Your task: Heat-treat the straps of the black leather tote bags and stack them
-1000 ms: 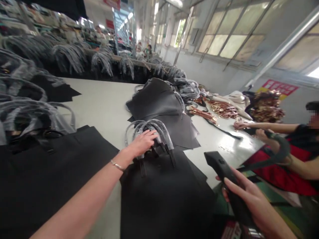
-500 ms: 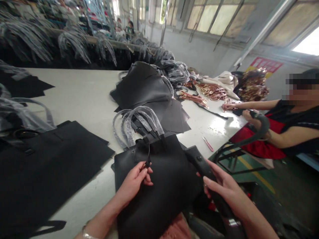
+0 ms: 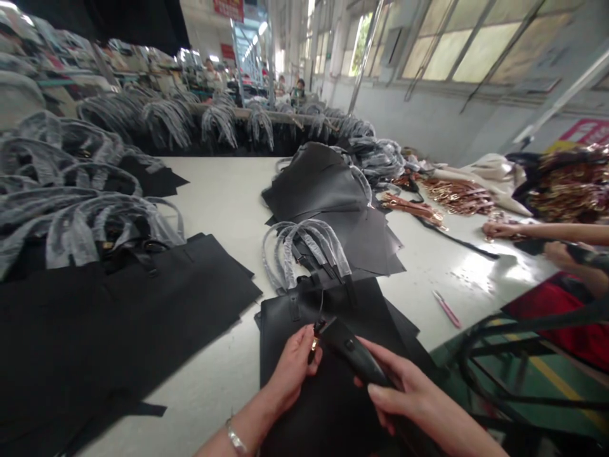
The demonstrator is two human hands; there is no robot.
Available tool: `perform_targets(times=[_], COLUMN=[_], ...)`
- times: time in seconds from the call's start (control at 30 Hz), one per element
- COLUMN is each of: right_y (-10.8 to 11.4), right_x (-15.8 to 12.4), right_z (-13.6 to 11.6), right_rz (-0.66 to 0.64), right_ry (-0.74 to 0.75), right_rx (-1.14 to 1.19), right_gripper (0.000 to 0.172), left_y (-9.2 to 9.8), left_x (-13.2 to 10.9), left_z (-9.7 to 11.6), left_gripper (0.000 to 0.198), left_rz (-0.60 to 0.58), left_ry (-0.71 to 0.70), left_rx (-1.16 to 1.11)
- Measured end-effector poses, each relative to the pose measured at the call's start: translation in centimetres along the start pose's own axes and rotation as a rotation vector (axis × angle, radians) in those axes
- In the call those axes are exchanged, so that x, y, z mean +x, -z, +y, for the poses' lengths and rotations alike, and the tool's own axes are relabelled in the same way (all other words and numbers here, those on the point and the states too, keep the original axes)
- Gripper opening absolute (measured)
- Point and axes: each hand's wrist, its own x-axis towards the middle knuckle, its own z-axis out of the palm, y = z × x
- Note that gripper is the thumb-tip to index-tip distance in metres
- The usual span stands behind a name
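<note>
My left hand [image 3: 302,355] pinches a small black strap end with a gold-coloured metal fitting [image 3: 314,344]; a thin cord runs up from it to the bag top. In my right hand [image 3: 404,387] is a black clipper-like hand tool [image 3: 359,362], its broad flat head close beside the strap end. Whether the two touch I cannot tell. Both hands are over a black bag [image 3: 328,406] lying on the table, its handles [image 3: 304,247] wrapped in clear plastic. The tool's lower end is partly hidden by my right hand.
Black bags [image 3: 133,330] with wrapped handles lie to the left. More black bags [image 3: 328,184] are stacked ahead on the white table [image 3: 214,184]. Pink-handled snips [image 3: 447,310] lie right. Brown straps with gold fittings [image 3: 457,193] are piled near a co-worker's hands [image 3: 499,230].
My right hand has brought the black tool leftward, its head now beside the strap end in my left hand. The view has turned left, so the scene sits further right.
</note>
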Motion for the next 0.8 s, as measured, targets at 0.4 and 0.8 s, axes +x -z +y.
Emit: perform_targets(times=[0.4, 0.8], right_y=[-0.1, 1.8], right_x=[1.7, 0.6], right_z=[-1.1, 0.0], right_rz=[-0.047, 0.115], right_ry=[0.083, 0.099], right_rx=[0.161, 0.011], right_gripper=[0.076, 0.074], left_y=[0.7, -1.4], left_x=[0.4, 0.5], left_z=[-0.1, -0.4], left_gripper=[0.048, 0.027], left_rz=[-0.114, 0.085], left_ry=[0.027, -0.092], left_rx=[-0.028, -0.122])
